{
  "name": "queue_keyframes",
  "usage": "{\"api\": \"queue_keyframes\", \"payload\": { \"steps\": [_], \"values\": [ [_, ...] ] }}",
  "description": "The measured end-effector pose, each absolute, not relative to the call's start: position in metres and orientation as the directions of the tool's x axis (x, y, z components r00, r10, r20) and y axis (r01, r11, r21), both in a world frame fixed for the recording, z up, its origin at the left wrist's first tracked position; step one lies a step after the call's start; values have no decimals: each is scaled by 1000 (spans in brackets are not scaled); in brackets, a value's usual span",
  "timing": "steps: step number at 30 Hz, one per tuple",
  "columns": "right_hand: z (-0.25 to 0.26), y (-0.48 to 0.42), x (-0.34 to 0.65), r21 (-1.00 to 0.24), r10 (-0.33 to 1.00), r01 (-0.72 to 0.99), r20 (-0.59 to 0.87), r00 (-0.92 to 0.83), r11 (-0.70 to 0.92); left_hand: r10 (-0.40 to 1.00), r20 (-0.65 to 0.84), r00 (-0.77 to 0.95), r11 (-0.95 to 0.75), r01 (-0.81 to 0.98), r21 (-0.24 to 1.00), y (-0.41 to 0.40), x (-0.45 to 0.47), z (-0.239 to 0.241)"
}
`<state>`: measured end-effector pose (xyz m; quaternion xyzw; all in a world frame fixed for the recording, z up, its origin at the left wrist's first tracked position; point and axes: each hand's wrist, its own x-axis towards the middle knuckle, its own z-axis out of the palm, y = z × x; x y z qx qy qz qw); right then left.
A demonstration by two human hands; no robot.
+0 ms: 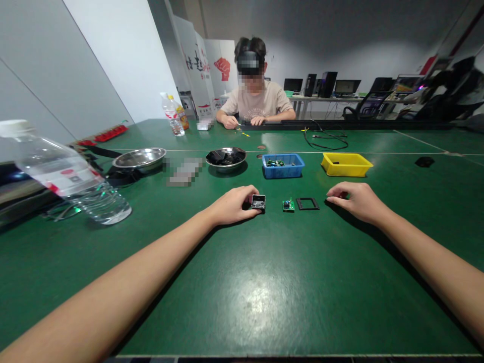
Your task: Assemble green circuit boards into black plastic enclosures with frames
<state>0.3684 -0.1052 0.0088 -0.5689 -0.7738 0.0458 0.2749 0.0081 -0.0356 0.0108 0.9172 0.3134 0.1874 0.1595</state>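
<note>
- The left hand [232, 204] grips a small black box [258, 202], steadying it on the table [242, 292], well off the near edge.
- The right hand [357, 200], loosely curled and empty, rests beside a black frame [298, 203].
- A green board [288, 204] lies between them, within easy reach.

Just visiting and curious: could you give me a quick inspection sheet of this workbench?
Surface: green table, glossy.
Job's things: black box, green board, black frame, in a row.
Clutter: bottle at left; steel bowl; second bowl with black parts; blue bin; yellow bin.
Hands: left hand holds the box; right hand rests near the frame, empty.
Cables: black cable beyond the bins.
Surroundings: person seated opposite; monitors at the back.
</note>
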Motion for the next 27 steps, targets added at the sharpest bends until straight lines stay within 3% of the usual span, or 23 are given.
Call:
{"api": "queue_keyframes", "payload": {
  "steps": [10, 21, 27],
  "values": [
    [9, -105, 369, -329, 875, 868, 436, -209, 371, 631, 248, 735, -755, 509, 414, -34, 8, 10],
    [13, -110, 360, -326, 869, 829, 366, -332, 454, 632, 247, 734, -757, 518, 398, -34, 8, 10],
    [10, -112, 350, -313, 880, 826, 247, -406, 469, 638, 243, 731, -752, 522, 403, -35, 8, 11]
  ]
}}
